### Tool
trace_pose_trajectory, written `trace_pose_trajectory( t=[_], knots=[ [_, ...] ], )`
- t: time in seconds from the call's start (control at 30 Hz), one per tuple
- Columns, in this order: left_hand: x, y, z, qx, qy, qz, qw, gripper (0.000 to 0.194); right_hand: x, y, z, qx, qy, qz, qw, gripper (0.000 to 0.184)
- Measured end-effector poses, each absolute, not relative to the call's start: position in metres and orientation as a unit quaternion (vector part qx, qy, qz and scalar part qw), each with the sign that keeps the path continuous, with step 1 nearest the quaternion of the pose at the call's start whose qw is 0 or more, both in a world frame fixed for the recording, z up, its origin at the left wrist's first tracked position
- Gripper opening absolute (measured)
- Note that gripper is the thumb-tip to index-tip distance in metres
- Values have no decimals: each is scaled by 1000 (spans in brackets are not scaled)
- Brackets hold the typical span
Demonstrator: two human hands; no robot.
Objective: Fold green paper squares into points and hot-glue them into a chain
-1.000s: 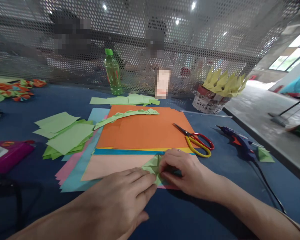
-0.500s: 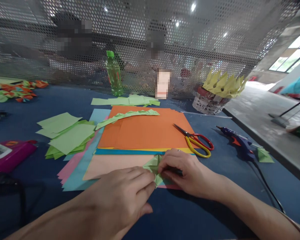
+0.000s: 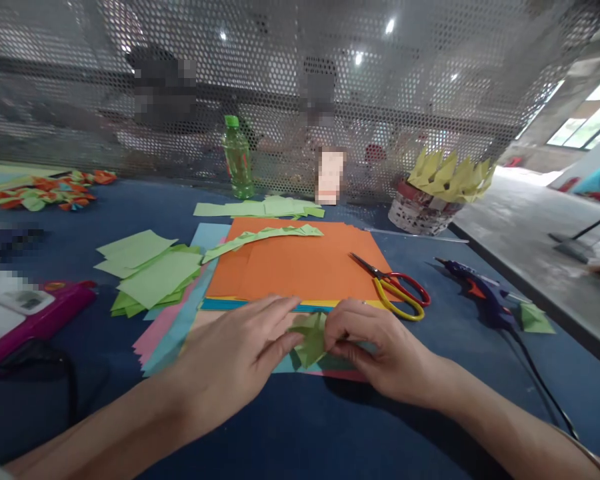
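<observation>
A piece of folded light green paper (image 3: 311, 339) lies low in the middle, over the front part of a stack of coloured sheets. Its right edge is pinched between the thumb and bent fingers of my right hand (image 3: 380, 347). My left hand (image 3: 240, 350) is open at its left side, fingers stretched out over the stack and thumb tip at the paper's edge. Orange sheets (image 3: 300, 267) top the stack behind both hands. Scissors (image 3: 397, 290) with one red and one yellow handle rest at the stack's right edge. A folded green strip (image 3: 260, 237) crosses the orange sheets.
Left are loose green papers (image 3: 153, 270) and a magenta-and-white device (image 3: 55, 313). A glue gun (image 3: 480, 287) with a cord lies right, beside a folded green piece (image 3: 536, 319). A green bottle (image 3: 239, 160) and a pot (image 3: 420, 208) with yellow paper points stand by the mesh screen.
My left hand has lifted off the green paper and shifted left, its fingers straightening. More of the folded paper shows. My right hand still pinches its right side. The view has shifted slightly.
</observation>
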State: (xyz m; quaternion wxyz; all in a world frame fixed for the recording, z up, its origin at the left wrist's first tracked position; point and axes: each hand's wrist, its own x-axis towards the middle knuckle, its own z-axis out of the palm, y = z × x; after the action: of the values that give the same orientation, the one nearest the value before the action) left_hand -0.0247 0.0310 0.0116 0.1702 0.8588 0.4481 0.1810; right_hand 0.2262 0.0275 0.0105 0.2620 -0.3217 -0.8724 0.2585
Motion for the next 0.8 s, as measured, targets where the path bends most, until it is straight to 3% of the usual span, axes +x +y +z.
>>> trace_pose_trajectory(
  t=[0.23, 0.33, 0.5, 0.63, 0.8],
  knots=[
    [-21, 36, 15, 708, 453, 201, 503, 43, 223, 19, 14, -249, -868, 250, 349, 18],
    [-19, 39, 20, 643, 430, 213, 596, 45, 222, 17, 13, -243, -872, 244, 348, 19],
    [-26, 72, 42, 597, 510, 288, 548, 44, 221, 19, 10, -362, -831, 211, 367, 23],
    [-26, 139, 62, 566, 588, 335, 471, 26, 220, 21, 8, -395, -827, 210, 341, 26],
    [-17, 201, 70, 538, 633, 380, 405, 34, 220, 21, 9, -402, -834, 207, 316, 30]
  ],
)
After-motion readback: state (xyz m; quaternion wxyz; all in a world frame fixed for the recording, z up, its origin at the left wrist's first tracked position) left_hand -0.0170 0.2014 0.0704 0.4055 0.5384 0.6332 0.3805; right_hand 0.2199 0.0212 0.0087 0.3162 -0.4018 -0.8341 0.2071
